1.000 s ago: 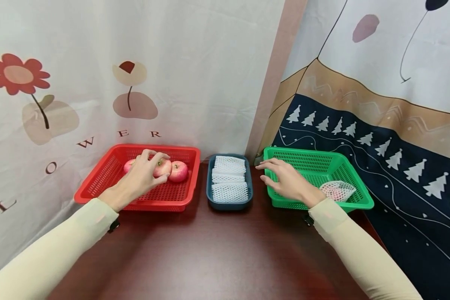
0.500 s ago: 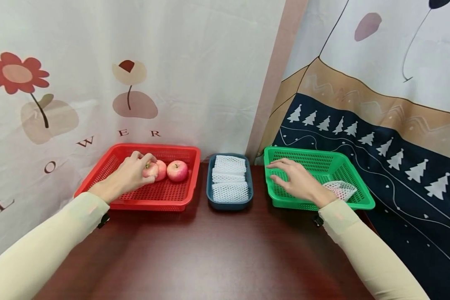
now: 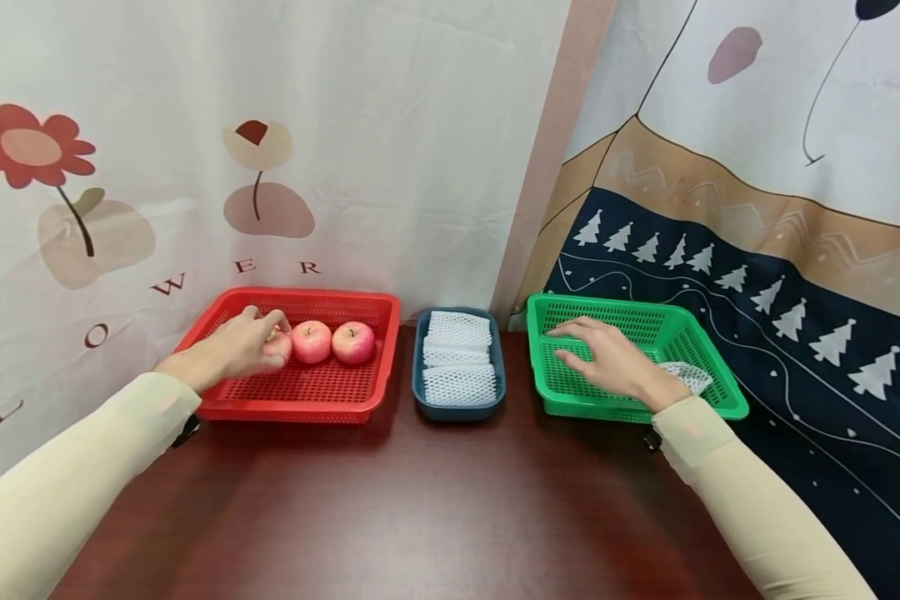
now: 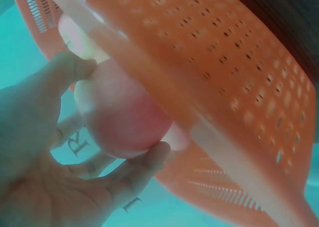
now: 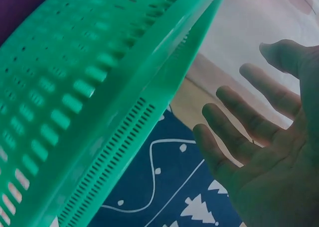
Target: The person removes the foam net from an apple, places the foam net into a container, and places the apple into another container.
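My left hand (image 3: pixel 232 348) reaches into the red basket (image 3: pixel 292 411), its thumb and fingers curved round a pink apple (image 4: pixel 122 110) at the left of a row. Beside that fruit sit a middle apple (image 3: pixel 311 342) and a right apple (image 3: pixel 353 342). Over the green basket (image 3: pixel 543 379) hovers my right hand (image 3: pixel 611 360), holding nothing, its fingers spread and loosely bent. Partly hidden behind that wrist lies a white foam net (image 3: pixel 688 377) in the green basket's right end.
Between the baskets stands a small blue tray (image 3: pixel 461 413) with folded white foam nets (image 3: pixel 459 375) in it. All rest on a dark reddish-brown table (image 3: pixel 450 508). A printed curtain (image 3: pixel 390 167) hangs close behind them.
My left hand has moved left in the red basket, bringing the middle and right apples fully into view. The right hand has drifted slightly right, covering more of the foam net.
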Action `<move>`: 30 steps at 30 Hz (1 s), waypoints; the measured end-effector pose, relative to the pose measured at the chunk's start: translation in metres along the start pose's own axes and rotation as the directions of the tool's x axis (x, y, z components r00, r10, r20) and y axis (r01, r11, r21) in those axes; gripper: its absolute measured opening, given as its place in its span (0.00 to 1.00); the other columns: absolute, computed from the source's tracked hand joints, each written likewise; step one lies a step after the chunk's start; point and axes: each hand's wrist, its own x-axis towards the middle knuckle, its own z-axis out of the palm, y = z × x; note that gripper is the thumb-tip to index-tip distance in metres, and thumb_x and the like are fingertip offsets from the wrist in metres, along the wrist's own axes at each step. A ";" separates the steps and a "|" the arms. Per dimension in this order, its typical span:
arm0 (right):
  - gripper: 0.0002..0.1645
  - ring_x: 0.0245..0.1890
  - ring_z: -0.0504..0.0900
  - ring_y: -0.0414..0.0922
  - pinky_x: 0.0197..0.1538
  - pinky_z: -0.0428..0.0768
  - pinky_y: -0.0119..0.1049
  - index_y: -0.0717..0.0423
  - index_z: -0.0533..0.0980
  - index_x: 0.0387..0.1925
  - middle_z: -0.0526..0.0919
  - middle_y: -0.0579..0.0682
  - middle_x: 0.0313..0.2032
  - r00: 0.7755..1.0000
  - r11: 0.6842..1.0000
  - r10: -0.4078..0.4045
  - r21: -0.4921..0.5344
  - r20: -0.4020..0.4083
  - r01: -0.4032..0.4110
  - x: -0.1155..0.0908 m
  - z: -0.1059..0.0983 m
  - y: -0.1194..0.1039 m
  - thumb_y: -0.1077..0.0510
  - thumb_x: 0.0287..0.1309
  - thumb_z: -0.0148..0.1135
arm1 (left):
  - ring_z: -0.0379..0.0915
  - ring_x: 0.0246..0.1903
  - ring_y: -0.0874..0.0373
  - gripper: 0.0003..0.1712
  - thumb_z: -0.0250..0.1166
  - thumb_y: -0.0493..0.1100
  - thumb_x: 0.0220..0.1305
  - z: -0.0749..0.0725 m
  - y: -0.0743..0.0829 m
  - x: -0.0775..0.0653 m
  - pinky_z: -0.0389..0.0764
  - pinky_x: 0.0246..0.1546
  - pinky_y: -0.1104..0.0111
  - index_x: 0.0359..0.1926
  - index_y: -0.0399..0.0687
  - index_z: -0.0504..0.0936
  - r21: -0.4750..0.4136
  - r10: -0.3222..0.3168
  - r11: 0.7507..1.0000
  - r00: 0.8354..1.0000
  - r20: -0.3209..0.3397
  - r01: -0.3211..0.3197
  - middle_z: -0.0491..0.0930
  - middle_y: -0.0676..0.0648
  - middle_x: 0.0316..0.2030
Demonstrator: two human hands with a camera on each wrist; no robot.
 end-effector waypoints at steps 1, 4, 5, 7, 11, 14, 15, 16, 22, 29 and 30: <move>0.25 0.81 0.80 0.65 0.82 0.78 0.71 0.54 0.84 0.76 0.84 0.60 0.77 1.000 1.000 0.002 -0.001 0.004 -0.002 -0.001 -0.001 0.001 0.55 0.86 0.68 | 0.82 0.47 0.31 0.27 0.74 0.45 0.66 -0.001 -0.001 0.000 0.86 0.50 0.38 0.63 0.41 0.82 0.010 0.000 1.000 1.000 0.009 0.000 0.77 0.21 0.56; 0.25 0.81 0.80 0.65 0.82 0.78 0.71 0.54 0.83 0.76 0.84 0.59 0.76 1.000 1.000 0.013 0.000 0.019 -0.013 -0.002 -0.003 0.005 0.53 0.86 0.68 | 0.82 0.47 0.32 0.27 0.73 0.45 0.67 -0.004 -0.005 -0.002 0.86 0.51 0.36 0.63 0.41 0.82 0.040 -0.007 0.999 0.999 0.050 0.005 0.77 0.22 0.54; 0.25 0.81 0.80 0.64 0.82 0.78 0.70 0.53 0.83 0.76 0.84 0.59 0.76 1.000 1.000 0.015 -0.001 0.023 -0.015 -0.002 -0.004 0.006 0.53 0.86 0.69 | 0.82 0.47 0.31 0.27 0.74 0.45 0.67 -0.005 -0.006 -0.002 0.86 0.52 0.36 0.64 0.41 0.82 0.047 -0.013 0.999 0.998 0.069 0.010 0.77 0.22 0.54; 0.25 0.80 0.80 0.65 0.82 0.78 0.70 0.53 0.84 0.76 0.85 0.59 0.76 0.999 1.000 0.019 -0.004 0.027 -0.019 -0.003 -0.005 0.009 0.53 0.86 0.69 | 0.82 0.46 0.32 0.28 0.74 0.46 0.66 -0.007 -0.007 -0.004 0.86 0.53 0.35 0.64 0.42 0.81 0.062 -0.020 0.998 0.994 0.103 0.014 0.77 0.23 0.54; 0.25 0.80 0.80 0.66 0.82 0.78 0.71 0.54 0.84 0.75 0.85 0.60 0.76 0.999 1.000 0.014 0.002 0.034 -0.014 -0.006 -0.009 0.014 0.54 0.85 0.69 | 0.81 0.46 0.32 0.27 0.77 0.44 0.63 -0.008 -0.011 -0.005 0.86 0.53 0.35 0.62 0.46 0.83 0.081 -0.029 0.997 0.986 0.161 0.016 0.77 0.23 0.54; 0.24 0.79 0.81 0.66 0.81 0.78 0.72 0.54 0.84 0.76 0.86 0.60 0.75 0.999 1.000 0.015 0.000 0.044 -0.015 -0.008 -0.012 0.018 0.54 0.86 0.69 | 0.81 0.46 0.32 0.27 0.78 0.43 0.63 -0.008 -0.015 -0.005 0.86 0.54 0.35 0.62 0.45 0.84 0.110 -0.028 0.994 0.979 0.202 0.006 0.78 0.24 0.52; 0.24 0.79 0.81 0.66 0.81 0.78 0.72 0.54 0.84 0.75 0.86 0.61 0.75 0.999 1.000 0.018 -0.004 0.048 -0.018 -0.009 -0.013 0.020 0.55 0.86 0.69 | 0.81 0.47 0.32 0.27 0.78 0.43 0.63 -0.008 -0.016 -0.005 0.86 0.55 0.35 0.62 0.45 0.83 0.122 -0.030 0.993 0.976 0.218 0.003 0.79 0.24 0.52; 0.24 0.79 0.81 0.67 0.81 0.78 0.72 0.54 0.84 0.75 0.86 0.61 0.74 0.998 1.000 0.021 -0.012 0.054 -0.021 -0.010 -0.014 0.021 0.54 0.86 0.68 | 0.81 0.48 0.32 0.28 0.78 0.43 0.63 -0.008 -0.018 -0.005 0.86 0.55 0.35 0.63 0.44 0.83 0.130 -0.031 0.992 0.972 0.231 0.000 0.79 0.24 0.53; 0.23 0.78 0.81 0.68 0.81 0.78 0.72 0.55 0.85 0.74 0.87 0.63 0.73 0.995 0.998 0.034 -0.055 0.096 -0.029 -0.015 -0.019 0.032 0.53 0.86 0.68 | 0.79 0.44 0.39 0.26 0.80 0.39 0.60 -0.007 -0.025 -0.004 0.85 0.48 0.49 0.59 0.43 0.82 0.130 -0.036 0.991 0.950 0.311 -0.006 0.82 0.32 0.45; 0.24 0.78 0.81 0.70 0.80 0.78 0.75 0.55 0.85 0.74 0.86 0.64 0.73 0.991 0.996 0.061 -0.073 0.120 -0.053 -0.018 -0.022 0.046 0.54 0.86 0.68 | 0.76 0.39 0.44 0.26 0.84 0.37 0.56 -0.005 -0.033 -0.005 0.81 0.43 0.54 0.49 0.46 0.77 0.138 -0.033 0.990 0.939 0.342 -0.015 0.78 0.37 0.40; 0.24 0.78 0.81 0.70 0.80 0.78 0.75 0.55 0.85 0.74 0.86 0.64 0.73 0.990 0.996 0.065 -0.072 0.122 -0.056 -0.019 -0.022 0.047 0.54 0.86 0.68 | 0.76 0.40 0.44 0.27 0.85 0.38 0.56 -0.005 -0.034 -0.004 0.82 0.45 0.52 0.49 0.46 0.77 0.147 -0.037 0.989 0.938 0.346 -0.016 0.78 0.37 0.41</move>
